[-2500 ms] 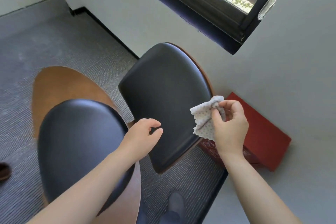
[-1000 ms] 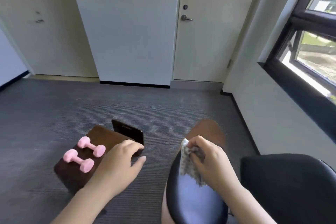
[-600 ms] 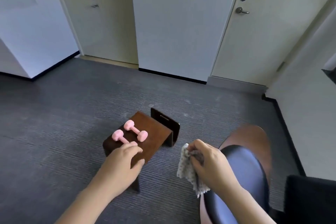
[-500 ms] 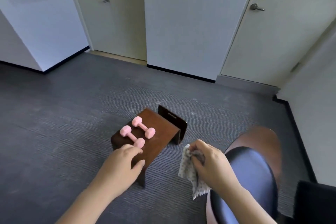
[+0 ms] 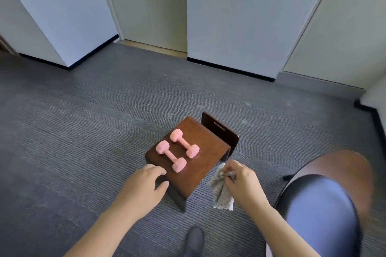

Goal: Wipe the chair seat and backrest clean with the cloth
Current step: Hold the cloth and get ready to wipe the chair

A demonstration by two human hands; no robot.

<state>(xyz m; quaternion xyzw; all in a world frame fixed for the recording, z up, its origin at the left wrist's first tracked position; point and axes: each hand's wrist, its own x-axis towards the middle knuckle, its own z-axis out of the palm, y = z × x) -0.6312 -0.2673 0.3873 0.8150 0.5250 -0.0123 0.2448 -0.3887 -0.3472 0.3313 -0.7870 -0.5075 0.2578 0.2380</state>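
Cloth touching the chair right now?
No, the cloth dangles from the right hand above the carpet, apart from the chair.

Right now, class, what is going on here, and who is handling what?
A person's right hand pinches a bunched dotted cloth, hanging clear of the black chair at the right. The left hand, fingers relaxed, hovers at the near corner of a wooden stool carrying two pink dumbbells. Nothing is being wiped.
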